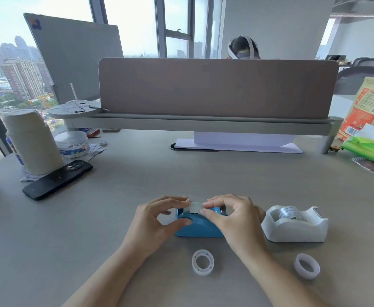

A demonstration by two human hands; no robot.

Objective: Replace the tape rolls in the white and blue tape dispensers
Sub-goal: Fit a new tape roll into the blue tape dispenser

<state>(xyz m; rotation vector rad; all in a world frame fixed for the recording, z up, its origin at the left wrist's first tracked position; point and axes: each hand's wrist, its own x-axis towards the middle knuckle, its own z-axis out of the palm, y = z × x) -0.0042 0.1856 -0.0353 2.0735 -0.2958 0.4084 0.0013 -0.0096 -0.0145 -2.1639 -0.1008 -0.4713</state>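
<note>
The blue tape dispenser (198, 227) stands on the desk in front of me. A whitish tape roll (194, 207) sits at its top opening. My left hand (157, 220) pinches the roll from the left, thumb against the dispenser's side. My right hand (232, 216) pinches the roll from the right and covers the dispenser's right end. To the right stands the white tape dispenser (294, 224) with a roll inside it. Two loose white rings lie nearer to me: one ring (203, 262) below the blue dispenser, the other ring (306, 266) below the white one.
A black phone (57, 179) lies at the left beside a white bottle (33, 140) and a small clear tub (72, 144). A green tissue pack (370, 147) and an orange bag (363, 107) sit at the right. A brown desk divider (217, 87) runs across the back; a person sits behind it.
</note>
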